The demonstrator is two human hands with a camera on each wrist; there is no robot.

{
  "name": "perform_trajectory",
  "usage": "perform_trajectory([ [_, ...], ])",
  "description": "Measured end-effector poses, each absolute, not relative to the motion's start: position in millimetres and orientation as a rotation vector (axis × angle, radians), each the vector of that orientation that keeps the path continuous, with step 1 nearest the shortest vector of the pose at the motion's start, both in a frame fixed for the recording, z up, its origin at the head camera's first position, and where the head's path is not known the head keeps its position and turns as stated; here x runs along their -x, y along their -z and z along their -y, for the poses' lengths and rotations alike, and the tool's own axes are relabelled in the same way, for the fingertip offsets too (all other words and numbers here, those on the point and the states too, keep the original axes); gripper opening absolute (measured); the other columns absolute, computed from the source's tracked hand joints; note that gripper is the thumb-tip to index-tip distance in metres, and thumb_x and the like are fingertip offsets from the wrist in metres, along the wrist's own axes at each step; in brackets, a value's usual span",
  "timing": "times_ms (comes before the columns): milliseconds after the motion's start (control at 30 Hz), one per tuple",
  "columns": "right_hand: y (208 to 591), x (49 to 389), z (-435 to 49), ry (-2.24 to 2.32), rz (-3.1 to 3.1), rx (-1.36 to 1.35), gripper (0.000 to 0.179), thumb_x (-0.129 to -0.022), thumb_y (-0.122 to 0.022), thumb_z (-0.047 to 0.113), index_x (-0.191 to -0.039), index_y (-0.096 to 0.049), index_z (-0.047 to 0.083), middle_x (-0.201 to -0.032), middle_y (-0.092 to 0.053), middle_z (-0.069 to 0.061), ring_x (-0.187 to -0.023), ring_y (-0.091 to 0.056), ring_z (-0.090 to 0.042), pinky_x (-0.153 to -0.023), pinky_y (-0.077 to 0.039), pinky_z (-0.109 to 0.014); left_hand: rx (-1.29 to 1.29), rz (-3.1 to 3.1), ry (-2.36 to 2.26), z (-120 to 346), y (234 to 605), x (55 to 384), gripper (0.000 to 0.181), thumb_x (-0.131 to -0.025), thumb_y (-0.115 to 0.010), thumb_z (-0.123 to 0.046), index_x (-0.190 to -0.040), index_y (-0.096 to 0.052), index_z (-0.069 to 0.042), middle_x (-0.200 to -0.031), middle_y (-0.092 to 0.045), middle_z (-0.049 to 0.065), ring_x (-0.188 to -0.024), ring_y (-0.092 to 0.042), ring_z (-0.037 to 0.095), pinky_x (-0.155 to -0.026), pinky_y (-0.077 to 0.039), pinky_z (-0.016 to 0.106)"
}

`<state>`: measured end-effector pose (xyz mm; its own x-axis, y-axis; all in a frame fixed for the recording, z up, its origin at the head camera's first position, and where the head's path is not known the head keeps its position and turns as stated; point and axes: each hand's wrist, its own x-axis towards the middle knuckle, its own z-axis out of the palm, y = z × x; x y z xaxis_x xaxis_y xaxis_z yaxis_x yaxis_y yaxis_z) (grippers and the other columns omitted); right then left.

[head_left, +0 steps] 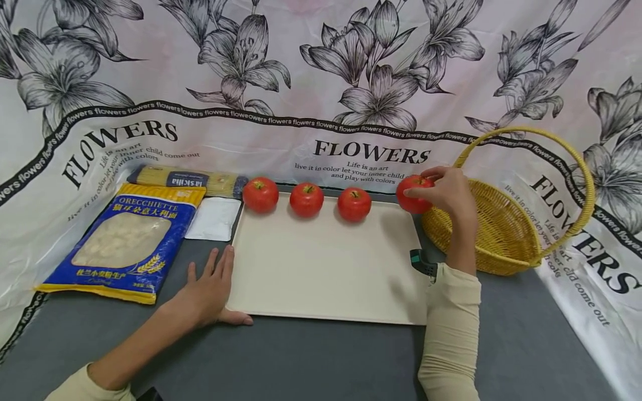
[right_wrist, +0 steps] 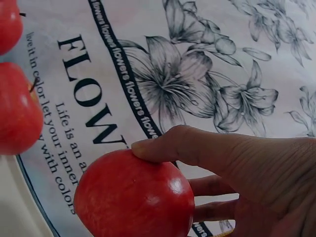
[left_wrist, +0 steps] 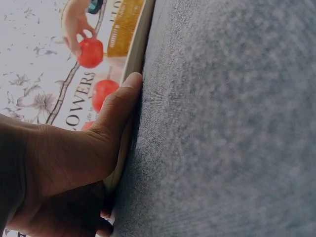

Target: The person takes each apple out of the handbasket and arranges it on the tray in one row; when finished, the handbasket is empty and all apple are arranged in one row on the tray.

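A red apple [right_wrist: 134,195] is pinched between the thumb and fingers of my right hand [head_left: 448,192], raised over the back right corner of a cream tray [head_left: 326,267]. Along the tray's back edge stand three more red apples: one at the left corner [head_left: 260,195], one beside it [head_left: 306,200] and one nearer the middle [head_left: 354,204]. My left hand [head_left: 208,292] rests at the tray's front left corner with its fingers spread. In the left wrist view its thumb [left_wrist: 118,101] lies along the tray's rim.
A yellow woven basket [head_left: 501,234] with a tall handle stands right of the tray, partly behind my right arm. To the left lie a blue orecchiette bag [head_left: 120,239], a long pasta pack [head_left: 188,181] and a white packet [head_left: 213,218]. Flower-printed cloth hangs behind the grey table.
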<state>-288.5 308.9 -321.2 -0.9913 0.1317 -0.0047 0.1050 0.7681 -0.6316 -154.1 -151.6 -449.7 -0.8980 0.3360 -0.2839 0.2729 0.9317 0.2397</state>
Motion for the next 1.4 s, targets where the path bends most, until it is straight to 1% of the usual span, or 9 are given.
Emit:
perform_trajectory([
  [200,332,299,-301,-0.957,3.018,0.111,0.068,-0.089,-0.082,0.032,-0.140,-0.057,-0.004,-0.134,-0.058,-0.031,-0.116,-0.057,-0.043,-0.096,-0.060,-0.052,-0.463,-2.764,-0.311,149,450,156,0.151,-0.070,-0.079,-0.080,-0.163,-0.001,0.011,-0.171,-0.012,0.035,-0.158,-0.010,0.059,-0.114,-0.013,0.087],
  [367,349,311,-297,-0.865,3.085,0.023,0.063,-0.088,-0.082,0.031,-0.133,-0.061,-0.008,-0.125,-0.061,-0.030,-0.107,-0.060,-0.040,-0.092,-0.061,-0.048,-0.443,-2.750,-0.328,149,449,157,0.152,-0.070,-0.080,-0.078,-0.163,0.001,0.010,-0.171,-0.011,0.035,-0.158,-0.008,0.058,-0.115,-0.011,0.087],
  [467,357,316,-296,-0.836,3.114,0.026,0.061,-0.086,-0.085,0.028,-0.129,-0.062,-0.008,-0.122,-0.061,-0.028,-0.106,-0.059,-0.038,-0.091,-0.058,-0.045,-0.450,-2.754,-0.338,148,450,156,0.151,-0.070,-0.081,-0.077,-0.163,0.000,0.010,-0.171,-0.012,0.035,-0.158,-0.009,0.059,-0.114,-0.011,0.087],
  [567,361,319,-296,-0.786,3.129,0.040,0.054,-0.083,-0.086,0.020,-0.124,-0.064,-0.008,-0.115,-0.061,-0.025,-0.101,-0.058,-0.036,-0.085,-0.053,-0.041,-0.453,-2.754,-0.345,147,451,156,0.151,-0.070,-0.081,-0.077,-0.163,0.000,0.010,-0.170,-0.013,0.036,-0.158,-0.009,0.059,-0.114,-0.011,0.087],
  [667,361,319,-295,-0.731,3.141,0.045,0.043,-0.082,-0.083,0.011,-0.117,-0.065,-0.007,-0.105,-0.059,-0.022,-0.094,-0.056,-0.033,-0.079,-0.048,-0.039,-0.451,-2.756,-0.338,146,451,156,0.151,-0.070,-0.082,-0.076,-0.163,0.000,0.011,-0.170,-0.014,0.036,-0.158,-0.010,0.059,-0.114,-0.012,0.087],
  [767,360,318,-295,-0.707,3.169,0.051,0.038,-0.082,-0.081,0.005,-0.114,-0.063,-0.007,-0.103,-0.056,-0.021,-0.093,-0.054,-0.033,-0.077,-0.046,-0.038,-0.447,-2.757,-0.335,146,450,155,0.151,-0.070,-0.082,-0.076,-0.163,0.000,0.011,-0.170,-0.015,0.036,-0.157,-0.010,0.059,-0.114,-0.012,0.087],
  [1233,361,320,-292,-0.673,3.234,0.018,0.037,-0.085,-0.080,0.002,-0.117,-0.061,-0.007,-0.108,-0.057,-0.023,-0.099,-0.054,-0.035,-0.082,-0.048,-0.041,-0.417,-2.743,-0.319,148,454,155,0.152,-0.070,-0.079,-0.079,-0.163,0.001,0.009,-0.172,-0.009,0.034,-0.158,-0.007,0.058,-0.115,-0.010,0.087],
  [1300,360,322,-290,-0.670,3.245,0.009,0.043,-0.085,-0.081,0.002,-0.122,-0.061,-0.008,-0.114,-0.058,-0.026,-0.102,-0.055,-0.037,-0.087,-0.052,-0.046,-0.416,-2.743,-0.315,150,455,156,0.152,-0.070,-0.079,-0.080,-0.163,0.001,0.009,-0.172,-0.009,0.033,-0.158,-0.007,0.058,-0.115,-0.010,0.087],
  [1400,356,322,-290,-0.668,3.269,0.002,0.057,-0.088,-0.080,0.006,-0.137,-0.054,-0.008,-0.133,-0.055,-0.031,-0.116,-0.054,-0.043,-0.104,-0.052,-0.056,-0.434,-2.722,-0.330,152,456,160,0.153,-0.069,-0.077,-0.083,-0.163,0.000,0.009,-0.172,-0.008,0.033,-0.158,-0.006,0.058,-0.115,-0.009,0.087],
])
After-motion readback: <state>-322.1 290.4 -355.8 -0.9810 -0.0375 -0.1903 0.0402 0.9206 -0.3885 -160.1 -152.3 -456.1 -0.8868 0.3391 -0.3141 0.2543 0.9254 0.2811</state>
